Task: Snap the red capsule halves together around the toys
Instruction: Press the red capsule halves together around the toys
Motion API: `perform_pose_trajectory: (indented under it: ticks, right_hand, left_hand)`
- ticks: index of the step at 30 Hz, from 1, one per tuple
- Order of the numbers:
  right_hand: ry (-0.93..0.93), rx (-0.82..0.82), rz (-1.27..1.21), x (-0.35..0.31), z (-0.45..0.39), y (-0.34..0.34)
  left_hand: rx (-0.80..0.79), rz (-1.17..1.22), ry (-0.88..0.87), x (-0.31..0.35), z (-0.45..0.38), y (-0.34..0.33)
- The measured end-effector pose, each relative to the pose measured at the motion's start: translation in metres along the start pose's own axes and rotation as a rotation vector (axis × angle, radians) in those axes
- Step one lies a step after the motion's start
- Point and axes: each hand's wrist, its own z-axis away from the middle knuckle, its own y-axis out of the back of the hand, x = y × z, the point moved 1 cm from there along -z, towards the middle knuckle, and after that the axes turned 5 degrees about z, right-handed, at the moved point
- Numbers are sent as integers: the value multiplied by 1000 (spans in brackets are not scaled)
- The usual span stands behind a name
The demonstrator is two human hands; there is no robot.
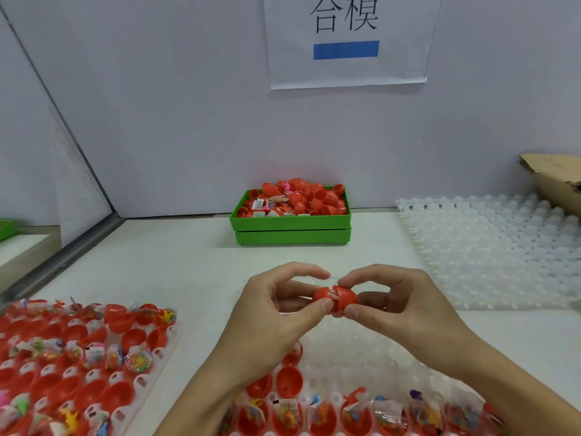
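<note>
Head view: left hand [276, 305] and right hand [399, 302] pinch two red capsule halves [334, 298] (fingers curled, halves touching).

So the counter [188, 262] is a plain white top running back to the wall. Straight past the hands [333, 297], against the wall, sit two stacked green bins [290, 229], the top one heaped with red capsule halves and bagged toys. Off beyond the right hand lies a bare white plastic cup tray [490, 247], with a torn cardboard box [556, 180] behind it. Near the left hand's side there's a tray [141, 380] of red halves, some with toy packets. Right under the wrists lies another white tray [361, 350], partly filled.
</note>
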Motion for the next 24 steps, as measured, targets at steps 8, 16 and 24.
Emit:
perform_pose_trajectory:
  ticks: [8, 16, 24]
  right_hand:
    - [55, -34, -16, -1, 1, -2]
    - [115, 17, 34, 2, 1, -5]
    - [173, 86, 78, 2, 0, -4]
  left_hand:
    - [-9, 30, 23, -3, -1, -2]
    - [-50, 146, 37, -6, -1, -3]
    - [-65, 212, -5, -4, -1, -5]
